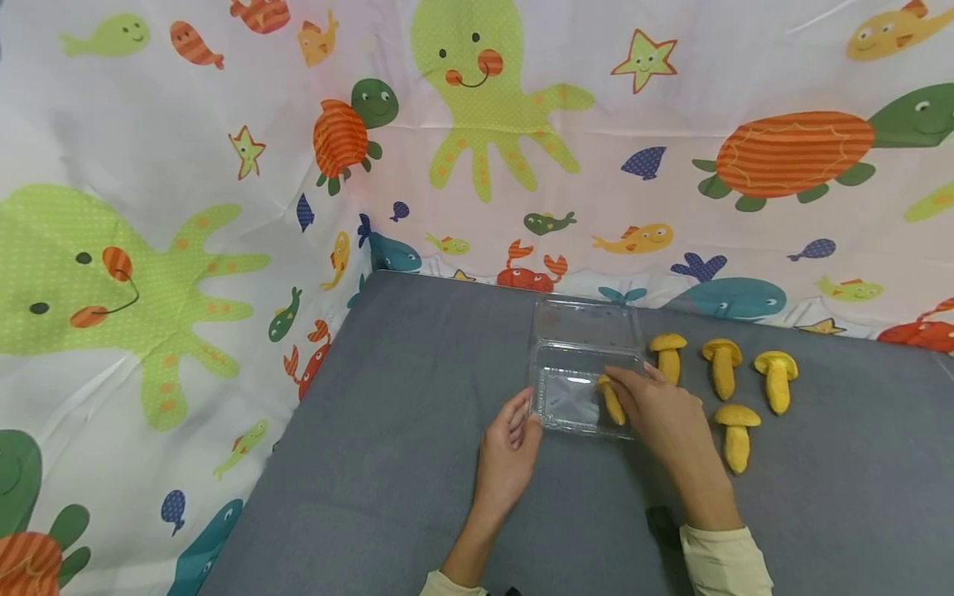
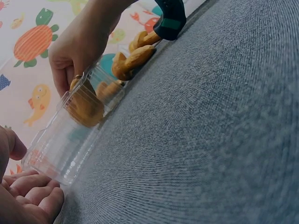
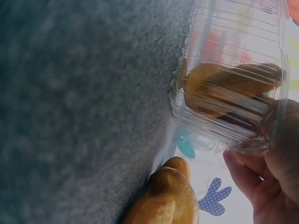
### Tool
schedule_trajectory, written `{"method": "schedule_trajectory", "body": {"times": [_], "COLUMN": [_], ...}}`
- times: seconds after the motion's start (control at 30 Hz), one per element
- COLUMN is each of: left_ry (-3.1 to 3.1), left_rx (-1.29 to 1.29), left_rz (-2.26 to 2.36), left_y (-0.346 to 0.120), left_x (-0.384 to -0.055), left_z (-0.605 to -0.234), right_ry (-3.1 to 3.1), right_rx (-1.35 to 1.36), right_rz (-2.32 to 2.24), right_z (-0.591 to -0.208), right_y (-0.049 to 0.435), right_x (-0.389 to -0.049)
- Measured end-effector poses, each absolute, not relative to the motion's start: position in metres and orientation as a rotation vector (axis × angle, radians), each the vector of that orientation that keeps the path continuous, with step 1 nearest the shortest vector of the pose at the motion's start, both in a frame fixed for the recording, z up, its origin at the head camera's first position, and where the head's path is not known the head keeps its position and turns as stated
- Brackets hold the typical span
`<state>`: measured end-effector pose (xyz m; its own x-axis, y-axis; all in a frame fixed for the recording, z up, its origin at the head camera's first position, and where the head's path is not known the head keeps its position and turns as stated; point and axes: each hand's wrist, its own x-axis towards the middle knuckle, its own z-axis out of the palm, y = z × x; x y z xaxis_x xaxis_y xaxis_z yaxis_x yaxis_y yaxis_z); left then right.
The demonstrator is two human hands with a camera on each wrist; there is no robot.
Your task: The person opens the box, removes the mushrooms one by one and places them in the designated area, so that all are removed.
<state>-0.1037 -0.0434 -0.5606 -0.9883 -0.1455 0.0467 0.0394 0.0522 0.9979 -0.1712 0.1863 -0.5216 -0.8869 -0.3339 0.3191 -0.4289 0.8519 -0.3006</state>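
In the head view, a clear plastic clamshell container [image 1: 570,426] lies on the grey cloth with its lid [image 1: 587,323] folded back. My left hand [image 1: 507,451] grips the container's left edge, thumb on one side and fingers on the other. Inside the right end of the tray, a yellow toy mushroom [image 1: 613,403] stands tilted. My right hand [image 1: 671,426] reaches over the right rim and pinches that mushroom near its top. Through the clear wall, the right wrist view shows the mushroom [image 3: 210,88], partly covered by glare and ridges.
Several more yellow mushrooms lie right of the container, among them one close beside the right hand [image 1: 668,356] and one nearer the front [image 1: 737,439]. A curtain printed with sea animals [image 1: 477,99] rises behind and along the left of the grey cloth surface [image 1: 387,463].
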Motion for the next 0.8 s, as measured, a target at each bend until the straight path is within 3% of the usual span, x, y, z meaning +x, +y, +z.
{"method": "schedule_trajectory", "body": {"times": [0.8], "left_ry": [-2.168], "left_rx": [0.116], "left_rz": [-2.077], "left_y": [-0.0436], "left_x": [-0.1046], "left_z": [-0.5597], "right_ry": [-2.670], "right_rx": [0.683], "right_rz": [0.619], "right_z": [-0.5225], "right_y": [0.1870], "right_x": [-0.1750]}}
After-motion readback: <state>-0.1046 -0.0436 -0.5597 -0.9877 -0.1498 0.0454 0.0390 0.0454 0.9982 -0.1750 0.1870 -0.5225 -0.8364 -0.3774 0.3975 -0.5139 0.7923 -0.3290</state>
